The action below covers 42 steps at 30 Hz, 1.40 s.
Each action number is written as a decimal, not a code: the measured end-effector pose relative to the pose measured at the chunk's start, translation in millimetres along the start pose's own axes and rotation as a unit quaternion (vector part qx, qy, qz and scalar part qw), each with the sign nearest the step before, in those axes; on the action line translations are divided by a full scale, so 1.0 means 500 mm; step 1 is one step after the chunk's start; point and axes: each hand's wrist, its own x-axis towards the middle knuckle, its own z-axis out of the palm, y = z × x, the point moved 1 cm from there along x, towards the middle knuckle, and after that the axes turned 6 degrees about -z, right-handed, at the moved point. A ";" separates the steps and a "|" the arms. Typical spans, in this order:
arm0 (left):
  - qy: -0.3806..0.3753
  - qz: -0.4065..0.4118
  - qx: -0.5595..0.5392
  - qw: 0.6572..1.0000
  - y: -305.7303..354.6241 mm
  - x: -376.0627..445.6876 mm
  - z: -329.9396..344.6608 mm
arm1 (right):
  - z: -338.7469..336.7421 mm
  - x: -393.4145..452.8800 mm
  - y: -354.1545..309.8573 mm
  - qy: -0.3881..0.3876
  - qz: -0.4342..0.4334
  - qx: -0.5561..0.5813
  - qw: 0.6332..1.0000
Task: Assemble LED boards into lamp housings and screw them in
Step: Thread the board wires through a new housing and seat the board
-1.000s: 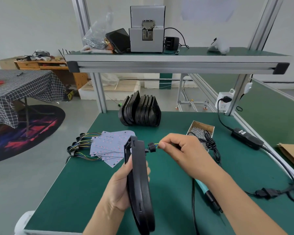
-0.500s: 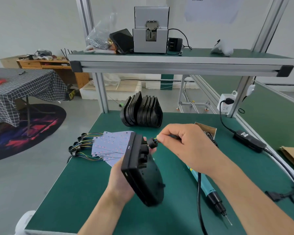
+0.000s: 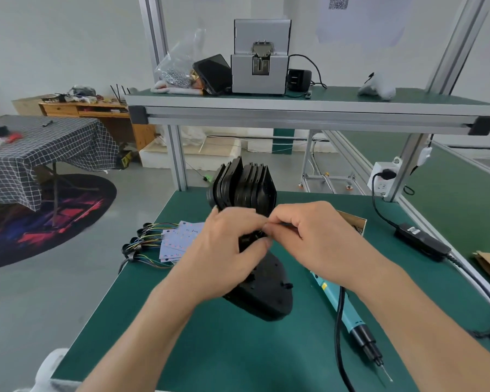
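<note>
My left hand grips a black lamp housing, tilted above the green bench with its back toward me. My right hand pinches the lead at the housing's upper end, fingertips meeting those of my left hand; the lead and its black grommet are hidden by my fingers. White LED boards with coloured wires lie fanned out to the left. A row of black housings stands on edge behind my hands. A teal electric screwdriver lies on the bench at the right.
A cardboard box of screws sits behind my right hand. A black power adapter and its cables run along the right edge. The upper shelf carries a grey screw feeder and a bag of screws.
The housing has turned from edge-on to back-facing and tilted lower. My left hand moved up over its top end, and my right hand came in until the fingertips meet.
</note>
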 end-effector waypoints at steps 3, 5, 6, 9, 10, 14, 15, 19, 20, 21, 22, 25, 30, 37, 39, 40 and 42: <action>-0.039 -0.020 0.003 0.999 -0.002 0.003 0.013 | -0.005 -0.002 0.000 -0.024 -0.004 -0.039 0.999; -0.068 -0.025 0.020 0.997 -0.006 0.004 0.024 | -0.007 -0.003 0.002 -0.042 -0.002 -0.063 0.997; -0.080 -0.034 0.033 0.996 -0.011 0.002 0.025 | -0.008 -0.004 0.003 -0.045 0.000 -0.068 0.997; -0.112 -0.064 -0.017 0.992 -0.017 0.022 0.020 | -0.015 -0.006 0.000 -0.016 -0.005 -0.048 0.999; -0.126 -0.088 -0.086 0.984 -0.016 0.031 0.014 | -0.021 -0.005 -0.004 0.000 -0.010 -0.035 0.999; -0.140 -0.135 -0.404 0.894 -0.013 0.029 0.006 | -0.041 0.000 -0.018 0.012 -0.030 -0.024 0.999; -0.135 -0.138 -0.426 0.884 -0.013 0.025 0.006 | -0.042 0.000 -0.020 0.010 -0.032 -0.024 0.999; -0.124 -0.149 -0.422 0.885 -0.011 0.026 0.015 | -0.031 -0.007 -0.025 0.000 -0.045 -0.036 0.998; -0.124 -0.156 -0.416 0.887 -0.012 0.029 0.017 | -0.028 -0.009 -0.023 0.001 -0.051 -0.036 0.998; -0.124 -0.159 -0.408 0.890 -0.016 0.029 0.019 | -0.026 -0.010 -0.021 0.003 -0.056 -0.036 0.998; -0.126 -0.158 -0.399 0.895 -0.020 0.028 0.021 | -0.025 -0.010 -0.020 0.005 -0.060 -0.037 0.998; -0.127 -0.146 -0.372 0.908 -0.024 0.028 0.016 | -0.024 -0.010 -0.018 0.013 -0.066 -0.039 0.997; -0.143 -0.153 -0.308 0.928 -0.022 0.030 0.003 | -0.015 -0.009 -0.017 0.015 -0.072 -0.046 0.996; -0.182 -0.128 -0.191 0.956 -0.042 0.018 -0.002 | 0.005 -0.010 -0.013 0.006 -0.067 -0.037 0.997; -0.173 -0.128 -0.171 0.962 -0.050 0.012 0.003 | 0.012 -0.010 -0.011 -0.003 -0.061 -0.036 0.997; -0.168 -0.127 -0.166 0.963 -0.053 0.008 0.006 | 0.016 -0.010 -0.010 -0.009 -0.058 -0.035 0.998; -0.165 -0.124 -0.157 0.966 -0.056 0.000 0.012 | 0.021 -0.010 -0.008 -0.018 -0.051 -0.037 0.998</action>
